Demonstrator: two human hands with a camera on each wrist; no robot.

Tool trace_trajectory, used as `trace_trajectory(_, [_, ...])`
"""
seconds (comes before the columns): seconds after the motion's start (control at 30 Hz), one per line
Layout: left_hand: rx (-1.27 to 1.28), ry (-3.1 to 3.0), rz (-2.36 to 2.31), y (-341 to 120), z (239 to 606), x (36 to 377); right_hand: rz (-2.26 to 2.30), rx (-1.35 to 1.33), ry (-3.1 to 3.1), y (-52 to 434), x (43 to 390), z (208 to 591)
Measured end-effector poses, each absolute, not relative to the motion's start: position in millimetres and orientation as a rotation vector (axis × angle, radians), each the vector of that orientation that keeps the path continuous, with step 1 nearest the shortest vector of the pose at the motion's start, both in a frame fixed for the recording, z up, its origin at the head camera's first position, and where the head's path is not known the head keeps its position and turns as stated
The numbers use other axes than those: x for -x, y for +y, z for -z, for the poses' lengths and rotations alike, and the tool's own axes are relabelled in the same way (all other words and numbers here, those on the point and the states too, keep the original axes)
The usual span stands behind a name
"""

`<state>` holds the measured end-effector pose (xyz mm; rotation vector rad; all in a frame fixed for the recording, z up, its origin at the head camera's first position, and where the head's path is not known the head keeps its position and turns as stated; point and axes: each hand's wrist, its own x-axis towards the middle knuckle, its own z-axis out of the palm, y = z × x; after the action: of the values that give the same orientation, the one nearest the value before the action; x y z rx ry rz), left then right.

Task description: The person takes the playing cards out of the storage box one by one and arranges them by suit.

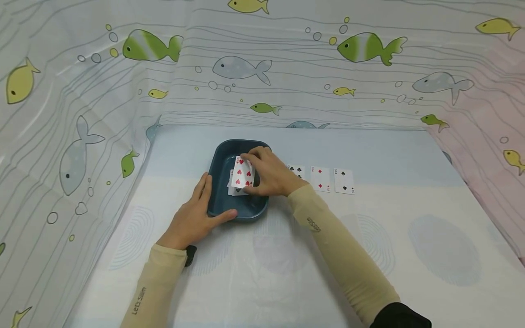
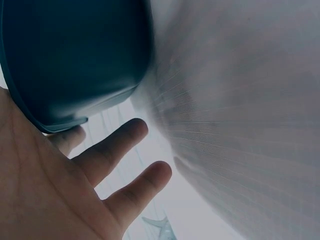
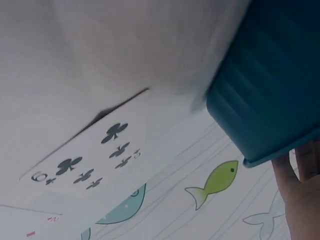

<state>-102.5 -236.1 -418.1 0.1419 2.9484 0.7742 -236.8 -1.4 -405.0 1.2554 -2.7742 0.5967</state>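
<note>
My right hand [image 1: 272, 175] reaches into a dark blue plastic tub [image 1: 219, 207] and pinches a hearts playing card [image 1: 242, 176] between thumb and fingers at its two short ends. Beneath that card, another playing card [image 1: 232, 191] lies on the tub's floor, mostly covered. My left hand [image 1: 193, 221] rests on the tub's left side, its long fingers along the rim and its thumb over the near edge. In the left wrist view, several of those fingers [image 2: 137, 192] extend fairly straight past the tub's wall.
To the right of the tub, a six of clubs [image 1: 298, 170], a two of diamonds [image 1: 320, 179] and a two of spades [image 1: 344, 181] lie face up in a row. A pale patterned cloth [image 1: 410, 218] covers the table. A fish-print curtain [image 1: 303, 91] hangs behind and at the sides.
</note>
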Motion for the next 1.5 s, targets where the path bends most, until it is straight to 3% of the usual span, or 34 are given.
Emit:
trace_trajectory(0.53, [-0.119,2.942,-0.782,-237.2,421.1,103.6,-0.695,-1.188,-2.691,30.5,230.6,384.6])
trace_trajectory(1.5, [-0.116,2.946,-0.777,-236.5,422.9,103.8,-0.65,-1.001,-2.767,171.8,233.7,404.3])
